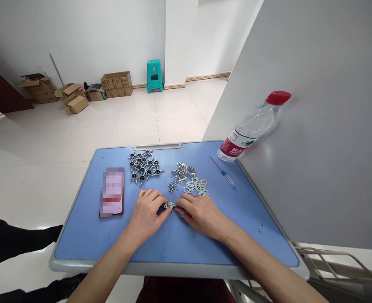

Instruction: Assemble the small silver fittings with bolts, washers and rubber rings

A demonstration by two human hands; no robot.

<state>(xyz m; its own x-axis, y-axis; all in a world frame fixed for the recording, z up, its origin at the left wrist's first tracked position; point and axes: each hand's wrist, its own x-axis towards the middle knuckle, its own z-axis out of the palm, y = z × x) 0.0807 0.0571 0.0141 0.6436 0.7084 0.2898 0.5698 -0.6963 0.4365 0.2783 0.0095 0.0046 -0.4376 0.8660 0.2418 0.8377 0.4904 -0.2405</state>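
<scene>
Judging from how the things lie, the work seems to be about halfway: more than ten pieces with black round centres [142, 169] are gathered near the far edge of the tabletop [81, 240], left of its middle, and look completed. What is left, I suppose, is the loose stock right of the middle: flat plates [196, 185], shiny metal pins [182, 170] and tiny balls [172, 186]. One small metal piece [169, 205] is between the hands, around the middle of the tabletop, and seems not yet complete. It looks silvery and flat, with a thin stem standing upright from its centre. The left hand [147, 209] pinches its left end between thumb and fingers. The right hand [201, 211] has its fingers bent at the right end; I cannot tell what exactly they grip.
</scene>
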